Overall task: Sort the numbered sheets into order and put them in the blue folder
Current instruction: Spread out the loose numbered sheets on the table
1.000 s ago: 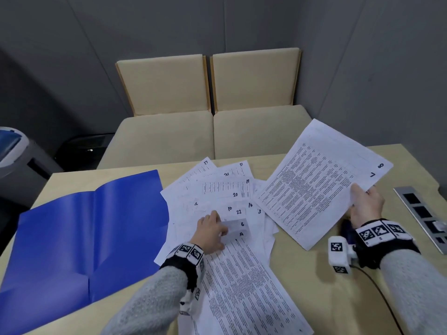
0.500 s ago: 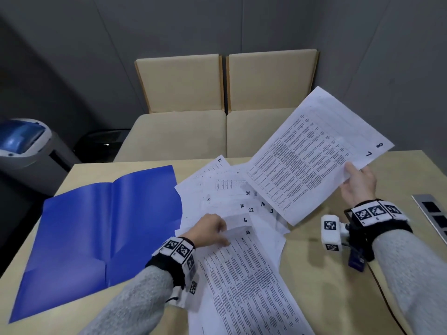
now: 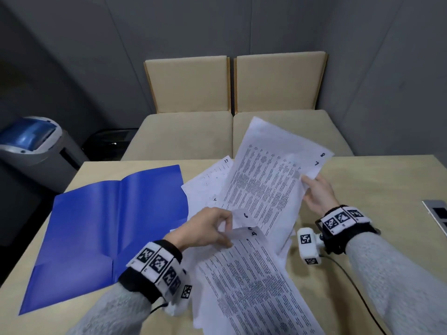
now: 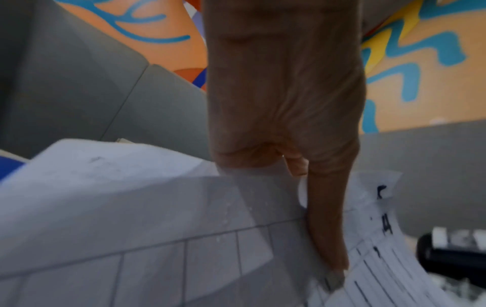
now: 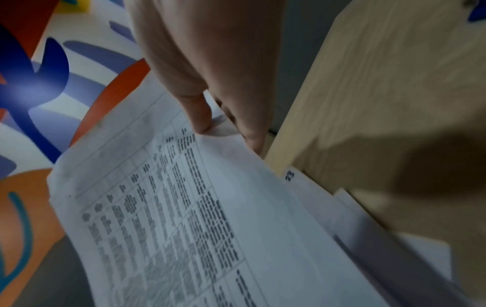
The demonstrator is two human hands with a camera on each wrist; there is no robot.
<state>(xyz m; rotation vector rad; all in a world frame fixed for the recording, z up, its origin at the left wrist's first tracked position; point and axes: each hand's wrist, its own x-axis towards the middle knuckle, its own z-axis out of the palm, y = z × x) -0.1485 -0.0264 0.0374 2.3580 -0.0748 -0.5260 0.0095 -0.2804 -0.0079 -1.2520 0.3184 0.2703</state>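
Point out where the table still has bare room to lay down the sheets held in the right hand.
Bare table runs right of the right hand, up to the grey panel at the edge. The open blue folder is also bare. The middle is crowded: loose sheets overlap there, and the left hand pinches sheet 6.

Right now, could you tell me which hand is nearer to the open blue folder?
Left. The left hand pinches sheet corners just beside the blue folder, off its right edge. The right hand holds raised sheets farther right, beyond the paper pile.
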